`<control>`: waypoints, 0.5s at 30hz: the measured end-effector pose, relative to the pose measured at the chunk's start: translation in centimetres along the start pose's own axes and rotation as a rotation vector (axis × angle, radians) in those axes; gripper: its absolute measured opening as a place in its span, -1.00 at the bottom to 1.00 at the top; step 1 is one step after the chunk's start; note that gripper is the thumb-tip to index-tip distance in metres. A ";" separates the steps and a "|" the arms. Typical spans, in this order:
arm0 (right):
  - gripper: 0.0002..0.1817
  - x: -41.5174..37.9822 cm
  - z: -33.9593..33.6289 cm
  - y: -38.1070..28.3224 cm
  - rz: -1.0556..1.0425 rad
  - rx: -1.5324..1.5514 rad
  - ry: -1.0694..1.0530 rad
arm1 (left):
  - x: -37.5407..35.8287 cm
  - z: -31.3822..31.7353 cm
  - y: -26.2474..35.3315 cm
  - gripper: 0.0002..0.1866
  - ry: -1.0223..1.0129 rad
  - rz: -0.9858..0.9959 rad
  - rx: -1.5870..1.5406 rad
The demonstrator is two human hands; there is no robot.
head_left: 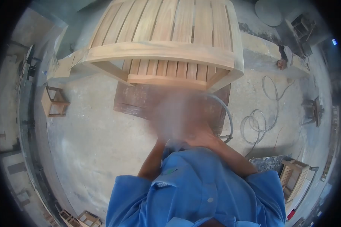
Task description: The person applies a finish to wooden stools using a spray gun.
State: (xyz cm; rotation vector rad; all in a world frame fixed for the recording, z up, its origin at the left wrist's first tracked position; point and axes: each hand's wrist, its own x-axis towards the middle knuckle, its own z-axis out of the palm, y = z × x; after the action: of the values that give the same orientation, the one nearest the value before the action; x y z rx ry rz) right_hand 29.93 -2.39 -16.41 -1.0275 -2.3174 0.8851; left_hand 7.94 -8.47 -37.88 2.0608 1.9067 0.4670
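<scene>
A slatted wooden table (166,49) of pale bare wood, with a lower slatted shelf (166,72), stands in front of me. My left hand (159,130) and my right hand (200,134) are close together before my chest, short of the table. A grey blur covers both hands, so their fingers and anything in them are hidden. Close to my right hand, a grey hose (229,117) curves out of the blur, with a metal fitting (226,137) beside my right wrist.
Under the table lies a dark brown sheet (130,102) on the concrete floor. Loops of thin hose (254,126) spread over the floor at right. A small wooden stool (55,102) stands at left, and a slatted wooden piece (293,178) is at lower right.
</scene>
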 end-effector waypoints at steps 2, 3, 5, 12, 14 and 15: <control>-0.35 -1.4 -1.9 -2.0 0.109 0.054 -0.065 | -1.3 0.7 -3.4 -0.44 -0.048 -0.238 -0.366; -0.35 -2.1 -2.9 -2.6 0.167 0.073 -0.094 | -4.8 0.2 -5.1 -0.59 0.090 -0.212 -0.087; -0.36 -4.1 -3.1 -2.3 0.212 0.106 -0.035 | -15.3 3.4 -12.1 -0.76 -0.347 -0.735 -0.070; -0.45 -10.0 -2.8 -2.9 0.500 0.126 0.325 | -35.9 0.5 -13.0 -0.73 -0.796 -1.399 -0.595; -0.48 -9.8 -2.6 -4.0 0.579 0.103 0.384 | -38.1 0.7 -13.0 -0.73 -0.689 -1.524 -0.716; -0.48 -9.8 -2.7 -4.2 0.598 0.086 0.356 | -39.0 0.9 -13.0 -0.73 -0.639 -1.572 -0.769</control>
State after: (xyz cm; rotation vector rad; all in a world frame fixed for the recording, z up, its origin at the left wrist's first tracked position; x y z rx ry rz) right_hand 35.59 -11.14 -12.94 -1.7228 -1.6817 0.9065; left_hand -6.05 -46.36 -45.72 -0.0583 1.8092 0.0450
